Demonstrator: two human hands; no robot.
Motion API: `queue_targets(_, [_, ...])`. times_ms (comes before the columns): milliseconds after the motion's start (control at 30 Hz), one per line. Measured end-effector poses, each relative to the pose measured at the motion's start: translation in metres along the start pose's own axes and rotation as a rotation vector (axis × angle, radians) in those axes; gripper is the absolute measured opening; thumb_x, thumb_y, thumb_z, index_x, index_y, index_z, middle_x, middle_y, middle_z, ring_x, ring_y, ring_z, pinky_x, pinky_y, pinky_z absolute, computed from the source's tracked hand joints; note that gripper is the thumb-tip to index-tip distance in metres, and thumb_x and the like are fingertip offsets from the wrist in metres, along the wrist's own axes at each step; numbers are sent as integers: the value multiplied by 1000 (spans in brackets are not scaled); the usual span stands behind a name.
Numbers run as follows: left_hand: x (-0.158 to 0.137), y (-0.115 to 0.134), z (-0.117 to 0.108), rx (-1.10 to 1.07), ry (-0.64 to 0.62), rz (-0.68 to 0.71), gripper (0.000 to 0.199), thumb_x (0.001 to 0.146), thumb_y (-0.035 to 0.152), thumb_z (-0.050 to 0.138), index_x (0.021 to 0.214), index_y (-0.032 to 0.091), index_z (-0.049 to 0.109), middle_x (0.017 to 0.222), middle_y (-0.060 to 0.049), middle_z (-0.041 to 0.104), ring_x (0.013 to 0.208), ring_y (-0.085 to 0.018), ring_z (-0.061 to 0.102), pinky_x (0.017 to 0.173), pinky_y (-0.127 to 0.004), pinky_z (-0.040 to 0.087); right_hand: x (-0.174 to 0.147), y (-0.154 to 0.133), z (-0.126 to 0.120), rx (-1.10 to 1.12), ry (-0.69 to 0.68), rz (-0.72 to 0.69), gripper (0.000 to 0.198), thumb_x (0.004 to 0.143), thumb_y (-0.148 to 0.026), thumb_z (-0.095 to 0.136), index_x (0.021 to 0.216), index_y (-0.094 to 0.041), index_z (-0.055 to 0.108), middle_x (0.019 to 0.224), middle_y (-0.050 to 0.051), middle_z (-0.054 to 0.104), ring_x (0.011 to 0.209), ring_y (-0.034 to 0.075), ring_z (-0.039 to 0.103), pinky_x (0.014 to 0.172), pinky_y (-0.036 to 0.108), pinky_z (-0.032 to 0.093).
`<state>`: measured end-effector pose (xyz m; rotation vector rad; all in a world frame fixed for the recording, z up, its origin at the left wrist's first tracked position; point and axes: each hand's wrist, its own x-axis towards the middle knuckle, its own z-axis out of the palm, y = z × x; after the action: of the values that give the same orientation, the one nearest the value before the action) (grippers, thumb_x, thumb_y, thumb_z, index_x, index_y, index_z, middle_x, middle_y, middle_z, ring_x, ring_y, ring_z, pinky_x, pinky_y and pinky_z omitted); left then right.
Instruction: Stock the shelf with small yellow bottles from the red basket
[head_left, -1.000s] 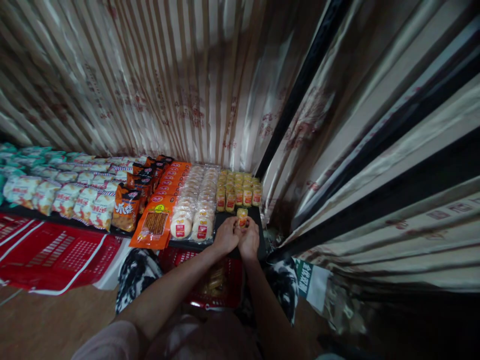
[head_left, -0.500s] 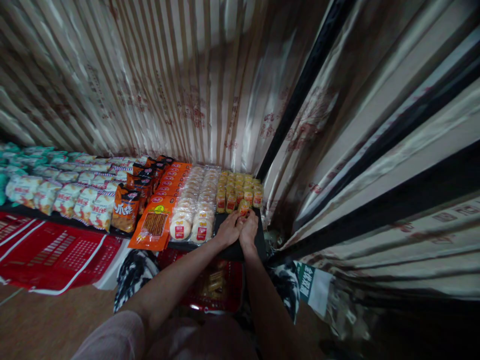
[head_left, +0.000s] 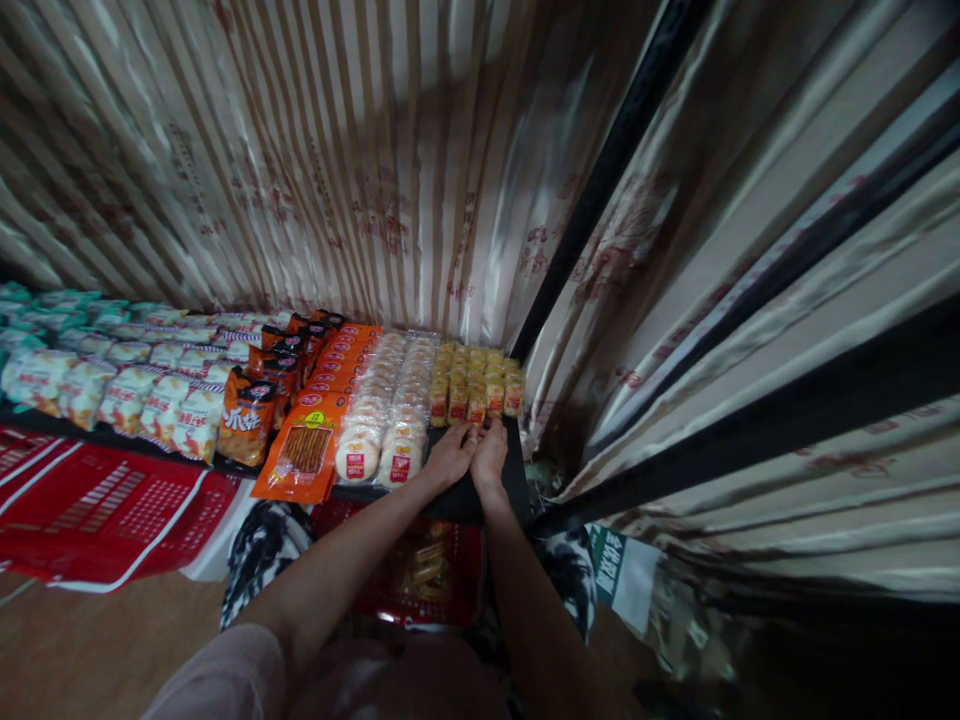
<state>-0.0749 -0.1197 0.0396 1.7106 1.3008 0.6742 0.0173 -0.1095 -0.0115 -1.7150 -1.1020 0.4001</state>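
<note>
Several small yellow snack packets [head_left: 476,400] with red labels stand in tight rows at the right end of a black shelf [head_left: 510,485]. Close together at the front of these rows are my left hand [head_left: 452,456] and my right hand [head_left: 490,458]. Fingers of both are bent and closed, their tips against the lower front of the middle packets. Whether anything is pinched between them is hidden. Left of my hands lie clear-wrapped round white crackers [head_left: 400,460] and an orange bag of stick snacks [head_left: 304,450].
Further left are orange-black snack bags [head_left: 245,420], white bags [head_left: 196,420] and green bags [head_left: 71,300]. A red basket [head_left: 469,600] holding yellow packets sits below the shelf, with another red basket [head_left: 127,510] leftward. Striped curtain [head_left: 375,180] and a dark pole [head_left: 592,205] stand behind.
The yellow packet that was between my hands now stands in line in the front row. Both hands have lowered slightly and stay close to the row.
</note>
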Motion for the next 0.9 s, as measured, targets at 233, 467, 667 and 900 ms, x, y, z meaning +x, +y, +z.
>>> queue_targets(233, [1, -2, 0, -9, 13, -35, 42, 89, 32, 36, 124, 12, 50, 136, -11, 46, 126, -18, 41, 108, -30, 28, -7, -7, -5, -167, -8, -37, 44, 76, -20, 39, 118, -12, 51, 112, 15, 49, 82, 18, 57, 77, 33, 47])
queue_targets(467, [3, -5, 2, -7, 24, -30, 41, 90, 31, 35, 124, 14, 51, 135, -10, 47, 126, -17, 41, 108, -31, 29, -9, -4, -1, -219, -28, -35, 46, 77, -20, 37, 119, -15, 53, 112, 13, 47, 88, 19, 55, 80, 32, 45])
queue_targets(667, [1, -7, 6, 20, 13, -14, 41, 90, 31, 33, 120, 13, 54, 130, -10, 52, 122, -17, 46, 106, -30, 31, -12, 1, -2, -124, -45, -60, 47, 78, -19, 34, 120, -13, 52, 113, 14, 46, 84, 16, 54, 79, 31, 46])
queue_targets(900, [-10, -6, 6, 39, 47, 7, 37, 89, 26, 37, 116, 11, 57, 131, -11, 51, 124, -17, 43, 107, -29, 31, -22, 2, -7, -115, -47, -96, 43, 76, -19, 37, 115, -14, 57, 118, 14, 45, 88, 15, 55, 79, 29, 47])
